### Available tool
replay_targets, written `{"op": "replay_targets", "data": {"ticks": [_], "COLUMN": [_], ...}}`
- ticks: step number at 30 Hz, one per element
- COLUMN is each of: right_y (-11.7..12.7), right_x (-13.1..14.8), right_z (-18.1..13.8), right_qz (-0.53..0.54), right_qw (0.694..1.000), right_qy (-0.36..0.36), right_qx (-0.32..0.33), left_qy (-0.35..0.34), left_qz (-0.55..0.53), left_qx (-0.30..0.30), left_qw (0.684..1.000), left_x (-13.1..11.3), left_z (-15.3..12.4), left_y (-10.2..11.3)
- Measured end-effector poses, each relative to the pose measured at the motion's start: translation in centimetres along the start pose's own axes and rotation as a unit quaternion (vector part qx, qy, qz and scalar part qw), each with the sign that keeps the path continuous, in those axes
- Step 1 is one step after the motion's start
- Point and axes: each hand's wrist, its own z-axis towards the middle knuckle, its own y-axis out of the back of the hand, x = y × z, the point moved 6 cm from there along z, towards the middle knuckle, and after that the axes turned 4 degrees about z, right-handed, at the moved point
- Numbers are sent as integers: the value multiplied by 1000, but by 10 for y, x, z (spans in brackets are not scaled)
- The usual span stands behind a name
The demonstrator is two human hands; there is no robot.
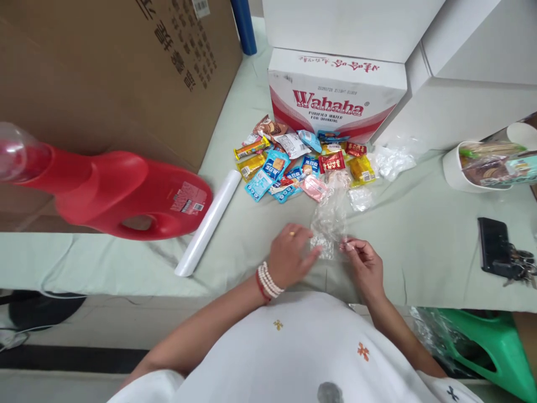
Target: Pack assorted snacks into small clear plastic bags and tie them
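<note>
A clear plastic bag (329,218) lies crinkled on the cloth-covered table between my hands. My right hand (366,267) pinches its near right edge between thumb and fingertips. On the other side, my left hand (291,254) has its fingers apart beside the bag; whether the fingertips touch the plastic I cannot tell. Just beyond the bag is a loose heap of small wrapped snacks, with blue packets (274,165), a red packet (331,162), a pink packet (314,187) and yellow packets (361,169). More crumpled clear bags (394,160) rest to the right of the heap.
A Wahaba-like red-and-white water carton (335,101) stands behind the snacks. Leftward are a white roll (208,224), a large red plastic jug (134,193) and a brown cardboard box (126,73). Rightward sit a white tub (455,168), a phone (494,246) and keys (520,263).
</note>
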Motion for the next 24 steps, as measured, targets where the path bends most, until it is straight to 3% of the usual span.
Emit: {"op": "replay_targets", "data": {"ticks": [4,7,10,12,14,16,18,20,22,24], "right_y": [-2,12,34,48,56,61,62,53,28,-5], "right_x": [11,4,-8,-12,-8,5,24,37,38,33], "right_z": [3,5,2,2,3,8,22,41,59,71], "right_qz": [-30,-75,-79,-80,-121,-189,-253,-308,-348,-357], "right_qw": [999,996,993,992,985,963,949,941,932,931], "right_qy": [10,-20,-53,-82,-118,-121,-80,-38,-20,6], "right_qx": [5,-36,-70,-50,47,148,172,135,102,81], "left_qy": [42,50,82,178,268,285,258,224,189,155], "left_qz": [-8,-124,-264,-317,-326,-297,-242,-168,-82,-11], "left_qx": [112,139,124,68,22,10,-4,-49,-97,-102], "left_qw": [993,981,953,929,906,911,935,959,974,983], "left_x": [-15,-3,24,53,79,89,86,73,52,28], "left_z": [36,45,32,15,-7,-23,-29,-25,-10,15], "left_y": [-54,-70,-55,-34,-14,4,19,33,41,34]}}
